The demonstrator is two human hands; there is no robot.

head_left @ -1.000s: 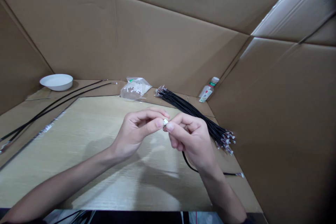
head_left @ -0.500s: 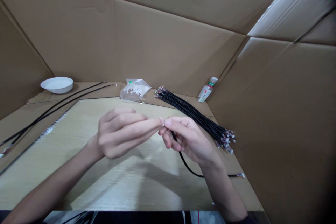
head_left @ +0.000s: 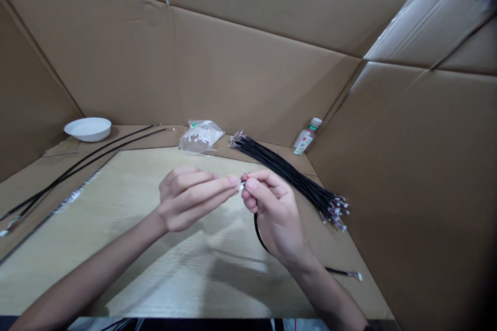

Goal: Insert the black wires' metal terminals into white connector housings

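Observation:
My left hand [head_left: 194, 197] is closed in a pinch on a small white connector [head_left: 241, 186], mostly covered by the fingertips. Facing it, my right hand [head_left: 276, 212] pinches the thin wire ends of a black cable [head_left: 258, 232]; a bit of red wire [head_left: 245, 178] shows at the fingertips. Fingertips of both hands nearly meet above the board, and whether a wire sits inside the connector cannot be made out. Below my right hand the cable curves down behind the wrist. Its other end, with a white plug [head_left: 360, 276], lies on the cardboard at the right.
A bundle of black cables [head_left: 287, 168] lies at the right rear. Behind the board is a clear bag of white connectors [head_left: 202, 137]. A white bowl [head_left: 88, 129], two loose black cables [head_left: 73, 169] and a bottle [head_left: 306, 137] stand or lie near the cardboard walls.
My left hand has shifted slightly right, and my right hand has turned more upright. The red wire and white connector now show between the fingertips. The cable's far end has slid slightly down.

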